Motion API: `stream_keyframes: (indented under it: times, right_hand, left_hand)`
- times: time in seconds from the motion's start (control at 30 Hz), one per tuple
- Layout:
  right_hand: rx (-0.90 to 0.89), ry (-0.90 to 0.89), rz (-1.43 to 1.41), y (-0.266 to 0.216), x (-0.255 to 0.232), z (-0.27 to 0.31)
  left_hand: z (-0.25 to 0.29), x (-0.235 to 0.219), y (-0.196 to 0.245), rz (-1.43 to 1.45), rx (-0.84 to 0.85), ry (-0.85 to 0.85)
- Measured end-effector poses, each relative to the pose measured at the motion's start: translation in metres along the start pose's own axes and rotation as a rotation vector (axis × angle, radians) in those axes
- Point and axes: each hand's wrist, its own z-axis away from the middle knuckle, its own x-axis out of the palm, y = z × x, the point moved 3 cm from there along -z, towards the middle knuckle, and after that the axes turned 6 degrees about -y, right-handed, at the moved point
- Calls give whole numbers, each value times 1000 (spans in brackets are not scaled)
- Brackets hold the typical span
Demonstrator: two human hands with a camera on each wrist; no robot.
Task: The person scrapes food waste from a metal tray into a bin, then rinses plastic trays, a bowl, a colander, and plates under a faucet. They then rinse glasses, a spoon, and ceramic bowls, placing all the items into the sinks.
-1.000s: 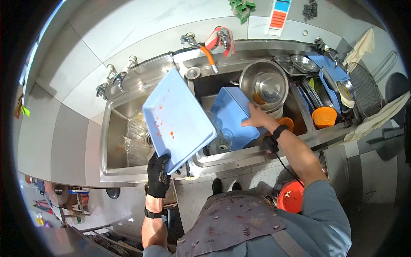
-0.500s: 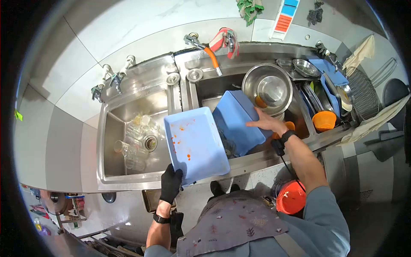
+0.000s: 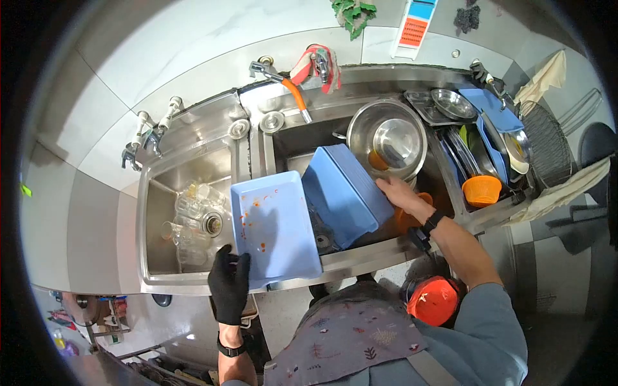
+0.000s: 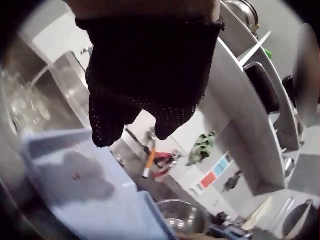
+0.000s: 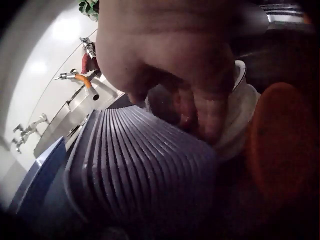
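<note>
Loose blue tray (image 3: 277, 225) at centre of the frame, with orange food scraps (image 3: 263, 247) on its inner face; stack of blue trays (image 3: 346, 193) just right of it, tilted in the right basin. The gloved left hand (image 3: 228, 286), lower left of centre, lies at the loose tray's near left corner; grip open, thumb and fingers apart. The bare right hand (image 3: 402, 196), right of centre, touches the stack's right end; grip open, fingers laid against it rather than wrapped round.

Judgement on good handling: steady the stack with the right hand, away from the steel bowl (image 3: 364, 132); take a firm hold of the loose tray's rim before shifting it; keep its scraps clear of the glassware (image 3: 187, 238) at left; avoid dragging the rims together.
</note>
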Motion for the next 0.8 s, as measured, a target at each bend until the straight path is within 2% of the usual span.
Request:
stream_keyframes:
  times: [0.07,0.13,0.2,0.23,0.27,0.33,0.37,0.43,0.47,0.53,0.57,0.67,0.7,0.73,0.8]
  right_hand:
    - [-15,-69,81,-1,-2,7]
    - [-25,-136,158,15,4,9]
    - [-133,-272,-130,42,21,-9]
    - [-150,-366,-302,50,28,-18]
    - [-154,-372,-304,48,28,-20]
    - [-62,-478,-491,36,28,-18]
    - [-69,-480,-489,28,23,-15]
    - [39,-598,-614,11,18,-7]
    - [27,-603,-611,5,16,-7]
    - [83,-544,-621,-2,12,-6]
    - [114,-537,-601,-13,7,-1]
    - [41,-507,-546,-6,27,-26]
    - [38,-406,-516,7,47,-48]
    - [36,-414,-512,-2,53,-46]
    - [-224,-363,-311,-31,57,-38]
  left_hand:
    - [-3,36,33,300,-58,-132]
    - [-9,94,56,437,-4,-269]
    - [-20,156,75,479,101,-394]
    - [-23,174,99,418,92,-462]
    - [-32,195,93,414,88,-458]
    - [-53,250,70,-211,692,-343]
    - [-59,264,69,-216,692,-336]
    - [-74,288,59,-5,418,-465]
    - [-82,302,46,-12,418,-453]
    - [-92,327,17,186,296,-410]
    - [-88,309,48,856,-253,-409]
    - [-98,321,7,988,-206,-425]
    - [-98,316,4,863,-156,-352]
    - [-99,322,-13,864,-161,-344]
    - [-100,334,-48,433,277,-168]
